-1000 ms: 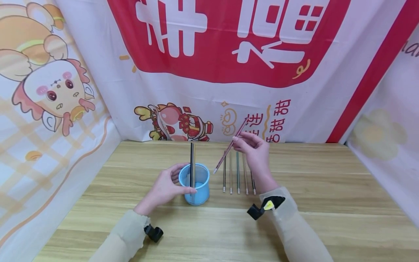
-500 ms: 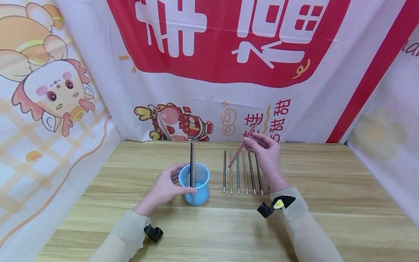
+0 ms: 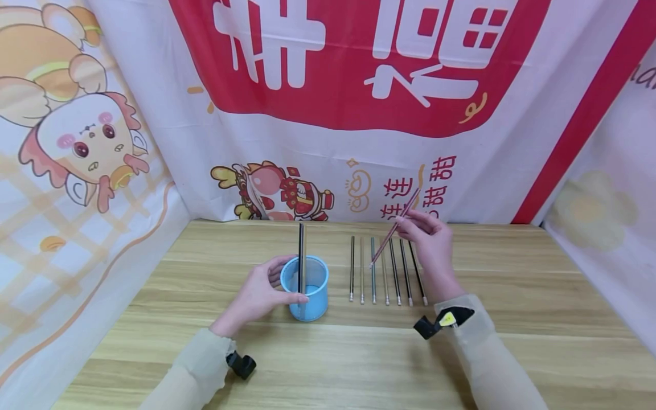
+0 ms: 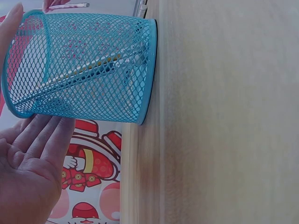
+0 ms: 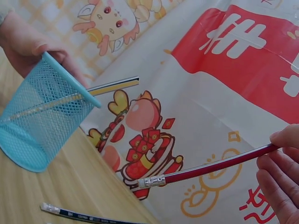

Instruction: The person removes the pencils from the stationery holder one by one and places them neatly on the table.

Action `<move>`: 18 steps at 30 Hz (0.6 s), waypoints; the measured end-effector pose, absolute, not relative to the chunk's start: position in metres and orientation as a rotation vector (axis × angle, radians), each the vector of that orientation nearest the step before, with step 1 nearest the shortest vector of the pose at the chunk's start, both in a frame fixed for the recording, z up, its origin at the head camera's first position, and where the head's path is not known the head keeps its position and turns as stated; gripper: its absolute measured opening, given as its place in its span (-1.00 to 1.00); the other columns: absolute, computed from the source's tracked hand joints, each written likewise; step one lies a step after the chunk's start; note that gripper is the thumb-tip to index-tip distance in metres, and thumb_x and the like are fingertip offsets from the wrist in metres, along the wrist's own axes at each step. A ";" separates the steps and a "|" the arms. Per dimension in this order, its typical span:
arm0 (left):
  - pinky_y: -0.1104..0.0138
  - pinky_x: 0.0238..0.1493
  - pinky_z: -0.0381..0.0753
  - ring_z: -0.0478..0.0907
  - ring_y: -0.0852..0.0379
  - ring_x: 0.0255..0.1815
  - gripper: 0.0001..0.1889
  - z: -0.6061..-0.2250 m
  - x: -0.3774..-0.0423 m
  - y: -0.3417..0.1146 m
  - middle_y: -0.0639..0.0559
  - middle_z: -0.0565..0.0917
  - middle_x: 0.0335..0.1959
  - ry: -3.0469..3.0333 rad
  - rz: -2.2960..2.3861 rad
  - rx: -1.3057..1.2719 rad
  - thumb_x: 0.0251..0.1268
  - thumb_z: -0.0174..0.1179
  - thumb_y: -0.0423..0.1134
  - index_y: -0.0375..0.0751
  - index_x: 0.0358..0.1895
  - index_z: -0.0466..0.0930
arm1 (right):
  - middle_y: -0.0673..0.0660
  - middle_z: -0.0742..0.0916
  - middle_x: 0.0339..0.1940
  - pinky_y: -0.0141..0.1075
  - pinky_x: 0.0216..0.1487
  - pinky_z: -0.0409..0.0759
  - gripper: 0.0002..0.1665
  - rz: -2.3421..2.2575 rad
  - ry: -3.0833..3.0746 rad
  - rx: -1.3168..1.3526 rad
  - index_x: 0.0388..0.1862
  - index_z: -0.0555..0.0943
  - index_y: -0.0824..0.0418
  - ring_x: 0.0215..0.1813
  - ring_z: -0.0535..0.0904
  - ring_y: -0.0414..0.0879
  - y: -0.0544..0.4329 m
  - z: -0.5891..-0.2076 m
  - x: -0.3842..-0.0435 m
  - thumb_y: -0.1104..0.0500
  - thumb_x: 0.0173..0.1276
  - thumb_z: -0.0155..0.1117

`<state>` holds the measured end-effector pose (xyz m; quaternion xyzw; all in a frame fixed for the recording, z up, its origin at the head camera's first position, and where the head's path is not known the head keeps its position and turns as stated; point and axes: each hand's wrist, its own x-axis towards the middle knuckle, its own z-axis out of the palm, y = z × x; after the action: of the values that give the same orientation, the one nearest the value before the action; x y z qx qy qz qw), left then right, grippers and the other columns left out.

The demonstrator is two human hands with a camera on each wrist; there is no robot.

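My left hand [image 3: 260, 293] holds a light blue mesh pencil cup [image 3: 314, 303] upright on the table, thumb at the near rim and fingers around the far side. A black pencil [image 3: 300, 245] and a yellowish one lean inside it, their upper ends above the rim. My right hand [image 3: 429, 236] pinches a dark red pencil [image 5: 210, 171] near its upper end. Its white eraser end slants down to the left, over the row of pencils [image 3: 352, 267] in the head view. Several black, tan and teal pencils form that row, eraser ends toward me.
The wood-grain table [image 3: 328, 364] ends at a printed cloth backdrop [image 3: 353, 122] with red panels and cartoon figures. Cloth side walls [image 3: 169, 228] stand at left and right. Both wrists carry small black cameras.
My right hand has moved right with the red pencil, away from the cup and across the row, uncovering more of the black pencils at its right end. The left hand and cup stay put.
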<state>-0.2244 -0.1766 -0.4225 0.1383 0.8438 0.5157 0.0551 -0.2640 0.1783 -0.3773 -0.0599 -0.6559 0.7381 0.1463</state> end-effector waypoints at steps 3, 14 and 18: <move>-0.07 0.58 0.53 0.56 -0.19 0.52 -0.04 -0.423 -0.224 -0.177 -0.12 0.60 0.50 2.560 1.569 0.427 0.04 0.72 -0.03 -0.09 0.55 0.45 | -0.19 0.84 -0.22 -0.39 0.05 0.84 -0.48 2.086 -1.917 -0.168 0.28 0.67 0.31 -0.20 0.82 -0.30 0.183 -0.378 -0.264 0.12 0.44 0.55; -0.09 0.58 0.53 0.56 -0.20 0.52 -0.04 -0.422 -0.225 -0.177 -0.13 0.59 0.50 2.574 1.555 0.412 0.02 0.73 -0.02 -0.08 0.54 0.46 | -0.19 0.84 -0.22 -0.41 0.00 0.85 -0.53 2.037 -1.942 -0.175 0.23 0.70 0.27 -0.20 0.83 -0.31 0.200 -0.382 -0.264 0.10 0.44 0.56; -0.09 0.58 0.53 0.56 -0.20 0.52 -0.04 -0.422 -0.225 -0.177 -0.12 0.60 0.50 2.575 1.553 0.415 0.02 0.73 -0.02 -0.07 0.54 0.47 | -0.16 0.85 -0.22 -0.39 -0.02 0.86 -0.56 2.056 -1.907 -0.176 0.19 0.70 0.27 -0.20 0.85 -0.29 0.206 -0.385 -0.264 0.12 0.42 0.57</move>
<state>-0.2247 -0.1771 -0.4224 0.1364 0.8470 0.5110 0.0530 -0.2642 0.2056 -0.3850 -0.0619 -0.6695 0.7216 0.1653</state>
